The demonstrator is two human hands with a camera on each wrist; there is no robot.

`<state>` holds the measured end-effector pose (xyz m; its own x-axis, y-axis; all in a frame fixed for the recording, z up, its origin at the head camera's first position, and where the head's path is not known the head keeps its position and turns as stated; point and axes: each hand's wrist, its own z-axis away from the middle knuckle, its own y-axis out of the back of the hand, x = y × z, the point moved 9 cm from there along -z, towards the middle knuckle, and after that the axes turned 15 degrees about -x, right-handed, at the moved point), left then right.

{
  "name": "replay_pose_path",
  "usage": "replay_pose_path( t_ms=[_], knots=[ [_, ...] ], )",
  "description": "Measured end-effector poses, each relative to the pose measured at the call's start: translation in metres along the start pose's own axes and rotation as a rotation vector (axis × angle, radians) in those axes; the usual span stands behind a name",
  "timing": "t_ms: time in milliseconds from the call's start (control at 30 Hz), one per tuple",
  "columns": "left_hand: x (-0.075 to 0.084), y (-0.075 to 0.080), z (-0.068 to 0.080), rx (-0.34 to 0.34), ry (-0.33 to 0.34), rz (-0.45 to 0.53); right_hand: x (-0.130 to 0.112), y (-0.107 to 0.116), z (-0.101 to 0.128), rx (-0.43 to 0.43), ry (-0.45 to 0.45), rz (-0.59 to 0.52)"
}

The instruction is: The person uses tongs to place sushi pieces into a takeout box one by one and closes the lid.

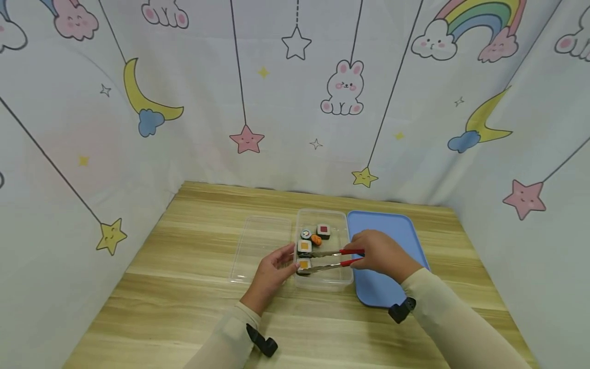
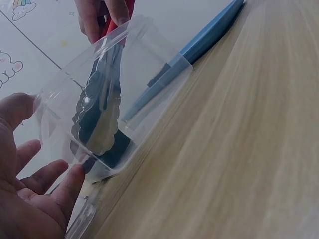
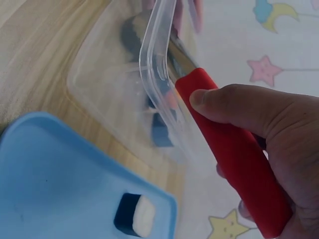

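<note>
Metal tongs (image 1: 349, 251), scalloped, sit clasped in right grip (image 1: 381, 253), left grip (image 1: 273, 272) spread against clear plastic box (image 1: 336, 238).

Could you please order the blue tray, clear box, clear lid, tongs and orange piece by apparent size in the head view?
1. Blue tray, partly covered by the right hand
2. Clear box and clear lid, too alike to rank
3. Tongs
4. Orange piece

Left sleeve (image 1: 226, 335), right sleeve (image 1: 461, 320): plain cream, long, as I see from remote post. Left wrist camera (image 1: 266, 344), right wrist camera (image 1: 402, 310): small, black, angular. Both hands (image 1: 380, 254) bare.
</note>
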<state>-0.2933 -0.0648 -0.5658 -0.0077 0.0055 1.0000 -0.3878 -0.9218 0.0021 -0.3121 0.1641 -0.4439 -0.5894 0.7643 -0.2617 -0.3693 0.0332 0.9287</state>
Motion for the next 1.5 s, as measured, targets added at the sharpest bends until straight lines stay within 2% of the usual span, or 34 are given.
replay_pose_path(
  t_ms=[267,467,567,733,833,1133,1300,1500],
  knots=[
    [0.003,-0.001,0.001,0.002,-0.009,0.006,0.003,0.000,0.003,0.021,0.011,-0.025],
    [0.001,-0.001,0.000,0.016,0.004,0.002,0.018,0.005,0.017,0.091,-0.009,-0.103],
    [0.001,-0.002,0.000,0.027,0.014,-0.007,0.034,0.008,0.032,0.162,-0.067,-0.154],
    [0.001,-0.002,-0.001,0.034,0.030,-0.022,0.071,0.013,0.066,0.323,-0.214,-0.194],
    [0.000,-0.001,-0.002,0.028,0.026,-0.011,0.092,0.011,0.086,0.377,-0.271,-0.211],
    [0.005,-0.003,0.000,0.012,0.002,0.016,0.145,-0.027,0.133,0.340,-0.434,-0.347],
    [0.005,-0.002,0.000,0.014,-0.006,0.009,0.155,-0.043,0.146,0.336,-0.438,-0.348],
    [0.003,-0.002,-0.001,0.015,0.003,-0.018,0.160,-0.055,0.150,0.321,-0.429,-0.342]
  ],
)
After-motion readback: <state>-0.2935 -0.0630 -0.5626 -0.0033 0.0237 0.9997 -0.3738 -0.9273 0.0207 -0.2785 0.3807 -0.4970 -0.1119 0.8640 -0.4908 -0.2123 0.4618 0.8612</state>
